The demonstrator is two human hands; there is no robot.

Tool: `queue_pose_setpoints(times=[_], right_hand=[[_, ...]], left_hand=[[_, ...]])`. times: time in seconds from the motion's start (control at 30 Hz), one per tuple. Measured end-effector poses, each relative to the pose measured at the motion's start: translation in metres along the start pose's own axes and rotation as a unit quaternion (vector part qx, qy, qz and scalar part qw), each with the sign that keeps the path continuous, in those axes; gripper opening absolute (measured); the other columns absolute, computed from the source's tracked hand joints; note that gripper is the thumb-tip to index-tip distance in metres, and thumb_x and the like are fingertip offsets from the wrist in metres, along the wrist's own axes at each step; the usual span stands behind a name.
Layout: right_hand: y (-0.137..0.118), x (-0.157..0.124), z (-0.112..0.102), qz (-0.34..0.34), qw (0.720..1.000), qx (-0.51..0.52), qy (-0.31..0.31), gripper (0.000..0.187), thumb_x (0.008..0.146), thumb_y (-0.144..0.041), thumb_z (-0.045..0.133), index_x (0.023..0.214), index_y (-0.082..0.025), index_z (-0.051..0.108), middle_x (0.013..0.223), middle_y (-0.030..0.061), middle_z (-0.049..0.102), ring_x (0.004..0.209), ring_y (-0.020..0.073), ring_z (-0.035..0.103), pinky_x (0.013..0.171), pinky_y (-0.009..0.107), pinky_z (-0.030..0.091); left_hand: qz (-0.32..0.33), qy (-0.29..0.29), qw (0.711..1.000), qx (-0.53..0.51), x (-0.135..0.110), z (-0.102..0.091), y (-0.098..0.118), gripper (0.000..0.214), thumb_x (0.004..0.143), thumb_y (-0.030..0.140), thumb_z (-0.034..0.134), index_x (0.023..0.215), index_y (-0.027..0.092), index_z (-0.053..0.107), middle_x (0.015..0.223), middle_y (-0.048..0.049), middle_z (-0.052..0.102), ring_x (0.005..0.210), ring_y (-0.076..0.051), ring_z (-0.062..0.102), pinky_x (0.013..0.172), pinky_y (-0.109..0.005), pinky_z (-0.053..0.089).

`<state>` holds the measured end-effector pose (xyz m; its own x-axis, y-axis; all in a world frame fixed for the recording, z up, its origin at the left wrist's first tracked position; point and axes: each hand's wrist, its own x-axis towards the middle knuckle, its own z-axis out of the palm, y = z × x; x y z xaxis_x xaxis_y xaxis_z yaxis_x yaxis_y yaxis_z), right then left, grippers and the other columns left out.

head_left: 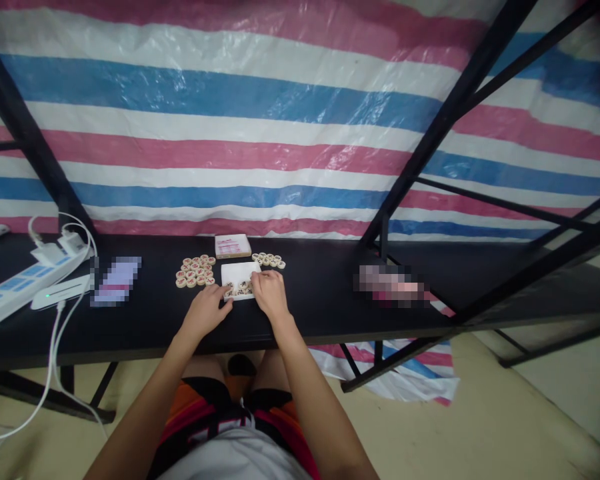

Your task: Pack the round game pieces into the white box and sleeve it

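A small white open box (238,272) lies on the black table in front of me. Several Chinese chess pieces (240,290) with black characters sit in its near part. My left hand (207,310) is at the box's left near corner, its fingers and thumb closed about the edge. At the right side of the box is my right hand (270,291), with bent fingers pressed together over the rim; whatever they pinch is hidden. Left of the box, red-marked chess pieces (196,272) lie in rows. More pale pieces (269,260) are grouped behind my right hand.
Behind the open box lies a printed box lid (233,245). A white power strip (30,283) with cables and a blurred phone-like rectangle (116,281) are at the left. A blurred object (393,285) lies at the right, near the black metal frame (415,167). Striped sheeting hangs behind.
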<state>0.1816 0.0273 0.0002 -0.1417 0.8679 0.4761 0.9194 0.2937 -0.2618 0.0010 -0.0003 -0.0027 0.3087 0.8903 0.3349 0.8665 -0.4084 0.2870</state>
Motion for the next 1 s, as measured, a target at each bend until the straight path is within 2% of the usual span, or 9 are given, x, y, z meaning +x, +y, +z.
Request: queue_pose_setpoints(times=[0.2,0.37,0.53,0.83,1.0], right_hand=[[-0.0032,-0.0014,-0.0016,-0.038,0.999,-0.004,0.002,0.038,0.098,-0.028,0.034,0.087,-0.015,0.068,0.087,0.009,0.07,0.102,0.0177,0.056,0.1,0.034,0.027],[-0.005,-0.0004,0.0022,-0.024,0.999,-0.025,0.012,0.039,0.098,-0.031,0.034,0.088,-0.015,0.068,0.085,0.0093,0.07,0.101,0.0198,0.056,0.098,0.036,0.028],[-0.0076,0.0007,0.0051,-0.037,0.998,-0.045,0.009,0.043,0.097,-0.039,0.035,0.089,-0.015,0.069,0.094,0.0104,0.07,0.101,0.0222,0.053,0.095,0.037,0.029],[-0.0067,-0.0024,-0.001,-0.011,0.998,-0.056,0.016,0.049,0.099,-0.038,0.029,0.084,-0.015,0.07,0.089,0.0125,0.068,0.093,0.0225,0.053,0.087,0.036,0.032],[-0.0007,-0.0022,0.0017,0.023,0.999,-0.026,0.007,0.037,0.097,-0.035,0.037,0.087,-0.016,0.068,0.096,0.0098,0.067,0.097,0.0208,0.053,0.085,0.032,0.034]], left_hand=[[0.0,-0.003,1.0,0.01,0.0002,-0.0007,0.0004,0.034,0.088,0.03,0.047,0.115,0.016,0.062,0.098,-0.0098,0.062,0.095,-0.024,0.056,0.084,-0.035,0.045],[0.005,-0.001,1.0,0.02,0.0002,0.0001,-0.0013,0.035,0.088,0.03,0.046,0.115,0.015,0.062,0.098,-0.01,0.062,0.095,-0.024,0.057,0.083,-0.034,0.045],[0.004,-0.001,1.0,0.012,0.0005,0.0001,-0.0013,0.033,0.088,0.03,0.047,0.115,0.017,0.062,0.097,-0.009,0.063,0.095,-0.022,0.056,0.086,-0.034,0.044],[0.002,0.007,1.0,-0.01,0.0003,0.0018,-0.0024,0.03,0.087,0.028,0.048,0.109,0.018,0.065,0.095,-0.0087,0.062,0.094,-0.022,0.056,0.084,-0.033,0.044],[0.003,0.0,1.0,-0.001,0.0008,0.0015,-0.0021,0.03,0.087,0.028,0.047,0.109,0.017,0.065,0.095,-0.0091,0.062,0.094,-0.022,0.056,0.084,-0.033,0.045]])
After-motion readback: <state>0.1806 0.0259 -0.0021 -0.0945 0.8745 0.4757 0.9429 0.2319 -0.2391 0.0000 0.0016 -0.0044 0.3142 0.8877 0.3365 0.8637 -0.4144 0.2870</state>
